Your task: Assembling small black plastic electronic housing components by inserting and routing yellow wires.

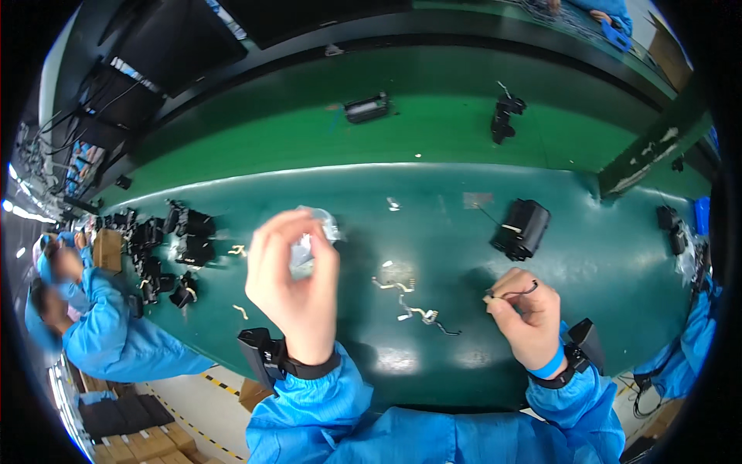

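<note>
My left hand (290, 274) is raised over the bench, its fingers curled and the thumb meeting the index finger. Whether a small thing is pinched there I cannot make out. Just behind it, partly covered, lies a clear plastic bag (328, 224). My right hand (529, 313) grips a short cable (531, 289), its dark wire looping out above the fingers and a pale end showing at the thumb. Between my hands several small cables with white connectors (423, 313) lie loose. Beyond my right hand sits a black plastic housing (524, 230).
Black parts (189, 232) are heaped at the left of the green bench (371, 193). On the far strip lie a black frame (366, 107) and another black part (504, 117). A post (645, 158) rises at the right. Co-workers in blue (116, 332) sit left and right.
</note>
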`<state>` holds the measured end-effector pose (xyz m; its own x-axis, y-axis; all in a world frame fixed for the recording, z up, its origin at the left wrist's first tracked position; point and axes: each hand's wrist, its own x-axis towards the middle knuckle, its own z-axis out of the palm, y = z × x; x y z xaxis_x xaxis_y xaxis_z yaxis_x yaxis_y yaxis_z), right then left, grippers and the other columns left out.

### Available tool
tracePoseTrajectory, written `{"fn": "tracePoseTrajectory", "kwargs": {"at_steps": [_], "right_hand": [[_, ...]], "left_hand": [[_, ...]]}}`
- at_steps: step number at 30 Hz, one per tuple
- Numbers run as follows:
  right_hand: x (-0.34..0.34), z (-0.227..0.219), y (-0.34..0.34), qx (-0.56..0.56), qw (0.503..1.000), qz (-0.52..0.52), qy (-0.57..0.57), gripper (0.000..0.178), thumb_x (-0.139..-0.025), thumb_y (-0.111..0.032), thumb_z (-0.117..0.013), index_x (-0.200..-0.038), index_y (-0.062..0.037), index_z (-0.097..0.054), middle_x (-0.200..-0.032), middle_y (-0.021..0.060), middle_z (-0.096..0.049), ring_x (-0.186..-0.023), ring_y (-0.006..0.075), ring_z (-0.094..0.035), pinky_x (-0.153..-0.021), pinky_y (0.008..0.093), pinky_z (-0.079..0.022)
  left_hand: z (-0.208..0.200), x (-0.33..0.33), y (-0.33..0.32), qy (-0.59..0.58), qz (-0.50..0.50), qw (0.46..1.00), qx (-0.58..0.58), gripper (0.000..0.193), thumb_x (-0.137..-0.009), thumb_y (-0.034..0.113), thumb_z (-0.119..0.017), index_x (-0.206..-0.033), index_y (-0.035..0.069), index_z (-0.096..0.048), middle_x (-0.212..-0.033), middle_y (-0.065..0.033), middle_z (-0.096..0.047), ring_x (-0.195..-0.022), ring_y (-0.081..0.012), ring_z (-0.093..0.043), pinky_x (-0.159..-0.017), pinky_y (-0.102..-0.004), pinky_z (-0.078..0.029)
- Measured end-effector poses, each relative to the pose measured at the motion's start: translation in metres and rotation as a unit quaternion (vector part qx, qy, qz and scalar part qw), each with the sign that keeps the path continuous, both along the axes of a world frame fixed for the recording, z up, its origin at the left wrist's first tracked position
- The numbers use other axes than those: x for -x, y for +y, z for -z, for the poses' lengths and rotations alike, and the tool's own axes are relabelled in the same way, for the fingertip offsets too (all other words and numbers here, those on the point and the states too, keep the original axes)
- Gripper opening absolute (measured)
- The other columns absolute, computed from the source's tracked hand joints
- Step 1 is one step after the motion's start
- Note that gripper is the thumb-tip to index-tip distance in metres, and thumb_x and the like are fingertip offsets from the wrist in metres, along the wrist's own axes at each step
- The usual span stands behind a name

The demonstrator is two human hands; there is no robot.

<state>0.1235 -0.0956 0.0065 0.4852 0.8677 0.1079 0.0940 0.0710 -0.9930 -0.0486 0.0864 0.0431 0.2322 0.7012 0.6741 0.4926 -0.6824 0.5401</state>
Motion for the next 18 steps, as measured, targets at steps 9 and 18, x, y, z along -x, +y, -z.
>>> {"fn": "tracePoseTrajectory", "kwargs": {"at_steps": [9, 18], "right_hand": [[-0.002, -0.003, -0.003, 0.034, 0.979, 0.005, 0.199, 0.007, -0.088, 0.002, -0.058, -0.086, -0.0026, -0.053, -0.086, 0.0056, -0.06, -0.073, 0.0097, -0.056, -0.063, 0.0235, -0.045], [-0.017, -0.002, 0.003, 0.069, 0.889, -0.171, 0.418, 0.018, -0.094, -0.021, -0.054, -0.083, -0.0065, -0.055, -0.091, 0.0085, -0.063, -0.085, 0.019, -0.064, -0.069, 0.029, -0.049]], "left_hand": [[0.007, 0.033, 0.02, 0.122, -0.145, 0.981, 0.037, 0.004, -0.079, 0.005, -0.07, -0.08, 0.004, -0.066, -0.101, -0.0103, -0.064, -0.098, -0.0282, -0.058, -0.088, -0.0381, -0.045], [0.008, -0.016, -0.034, 0.06, 0.27, 0.957, -0.092, 0.034, -0.058, 0.005, -0.077, -0.091, 0.013, -0.072, -0.092, -0.0021, -0.069, -0.08, -0.0173, -0.066, -0.07, -0.0277, -0.041]]}}
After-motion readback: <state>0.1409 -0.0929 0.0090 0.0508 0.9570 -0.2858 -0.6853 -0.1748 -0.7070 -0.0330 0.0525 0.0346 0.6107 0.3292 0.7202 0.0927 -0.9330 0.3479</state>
